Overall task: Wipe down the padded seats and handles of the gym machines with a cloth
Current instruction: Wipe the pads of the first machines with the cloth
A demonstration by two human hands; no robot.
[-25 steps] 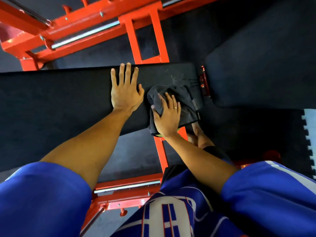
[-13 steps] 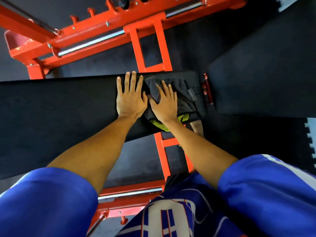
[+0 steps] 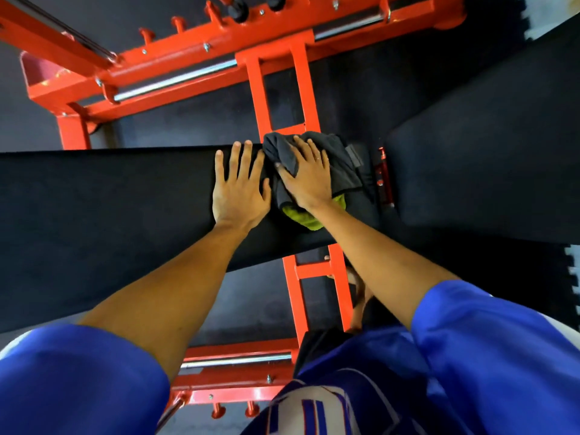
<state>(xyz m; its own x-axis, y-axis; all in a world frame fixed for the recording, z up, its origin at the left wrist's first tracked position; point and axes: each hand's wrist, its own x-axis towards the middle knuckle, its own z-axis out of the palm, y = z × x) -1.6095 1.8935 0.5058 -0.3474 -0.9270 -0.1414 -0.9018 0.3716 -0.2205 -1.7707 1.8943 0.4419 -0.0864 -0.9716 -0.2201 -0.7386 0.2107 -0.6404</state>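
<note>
A long black padded bench (image 3: 110, 208) of an orange gym machine runs across the view. My left hand (image 3: 238, 188) lies flat on the pad with straight fingers. Right beside it, my right hand (image 3: 306, 174) presses flat on a dark grey cloth (image 3: 340, 161) with a yellow-green underside, bunched at the far edge of the pad near its right end. The thumb and fingers are spread over the cloth and part of the cloth is hidden under the palm.
The orange steel frame (image 3: 276, 89) with chrome rails passes under and behind the bench. A second black pad (image 3: 489, 158) slopes up at the right, past a red hinge bracket (image 3: 384, 177). Dark rubber floor lies below. My foot shows under the bench.
My right hand has slid the cloth from the near edge of the pad to its far edge. My left hand has stayed flat in the same place.
</note>
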